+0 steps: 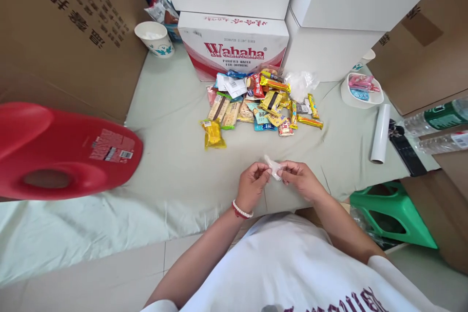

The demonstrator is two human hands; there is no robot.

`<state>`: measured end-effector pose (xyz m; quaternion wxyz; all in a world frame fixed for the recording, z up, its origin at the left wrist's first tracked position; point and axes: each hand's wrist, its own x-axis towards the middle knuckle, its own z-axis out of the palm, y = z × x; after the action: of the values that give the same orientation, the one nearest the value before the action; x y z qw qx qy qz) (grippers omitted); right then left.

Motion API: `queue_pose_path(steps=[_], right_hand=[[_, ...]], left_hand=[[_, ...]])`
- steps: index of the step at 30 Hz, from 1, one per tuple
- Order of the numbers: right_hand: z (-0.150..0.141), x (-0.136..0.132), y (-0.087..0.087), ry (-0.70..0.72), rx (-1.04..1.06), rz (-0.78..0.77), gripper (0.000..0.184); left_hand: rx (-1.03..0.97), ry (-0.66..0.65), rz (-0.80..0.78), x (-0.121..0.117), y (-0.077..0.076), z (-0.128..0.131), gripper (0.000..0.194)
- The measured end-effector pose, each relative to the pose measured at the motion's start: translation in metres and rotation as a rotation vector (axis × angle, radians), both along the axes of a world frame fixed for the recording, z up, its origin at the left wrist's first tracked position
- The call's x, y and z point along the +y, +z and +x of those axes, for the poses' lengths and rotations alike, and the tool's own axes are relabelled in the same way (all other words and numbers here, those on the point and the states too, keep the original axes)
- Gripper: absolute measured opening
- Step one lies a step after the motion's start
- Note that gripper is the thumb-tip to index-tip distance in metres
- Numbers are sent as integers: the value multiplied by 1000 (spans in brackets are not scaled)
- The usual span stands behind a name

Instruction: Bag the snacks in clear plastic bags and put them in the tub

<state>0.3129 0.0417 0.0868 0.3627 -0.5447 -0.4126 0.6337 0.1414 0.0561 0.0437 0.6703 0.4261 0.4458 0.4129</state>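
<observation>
A small crumpled piece of thin, whitish clear plastic [272, 166], probably a bag, is stretched between my two hands above the cloth-covered table. My left hand [253, 186], with a white bead bracelet and a red band at the wrist, pinches its left side. On the other side, thumb and fingers of my right hand [299, 179] are closed on it too. Beyond the hands lies a heap of wrapped snacks [256, 107]. Nearest of these to my left hand is a yellow packet [212, 134]. Another crumpled clear plastic bag [302, 85] rests at the heap's back right.
Behind the snacks stands a Wahaha water carton [234, 48] beside white boxes [329, 53]. A red jug [73, 151] and paper cup [155, 39] are at left. At right are a white tub [361, 92], a white roll [380, 134], bottles [444, 119] and a green stool [395, 214].
</observation>
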Motion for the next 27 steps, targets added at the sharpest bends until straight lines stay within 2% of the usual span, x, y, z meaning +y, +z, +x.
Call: queue_pose_path(steps=[3,6,9,12,14,19,21,24,25,27], right_hand=[[8,-3,-1,-97,21,-28,38],[8,-7,-6,-164,2,3,39],[1,-9,-7,-94,-3,38,37],[-2,-10,-3,-7,57,23,36],[1,-8,-1,-22,91,-9,37],[24,-1,-1,-304,187,-72,38],[34,2,1,-387,202,-84,39],[44,5,8,-380,191,-126,42],[46,6,10,-359,189,-153,44],[45,7,13,-319,194,-218,48]], left_hand=[[20,42,-27,-6,0,-8,33],[32,42,-41,-11,7,-12,36],[32,3,9,-12,13,-8,35],[22,30,38,-9,15,-4,32],[2,40,15,-6,14,-6,33],[-43,18,-58,0,11,-26,37],[-45,-31,-90,3,10,-38,39],[15,-150,-128,7,8,-55,42],[60,-147,-120,8,9,-59,41],[202,-29,-30,8,14,-64,37]])
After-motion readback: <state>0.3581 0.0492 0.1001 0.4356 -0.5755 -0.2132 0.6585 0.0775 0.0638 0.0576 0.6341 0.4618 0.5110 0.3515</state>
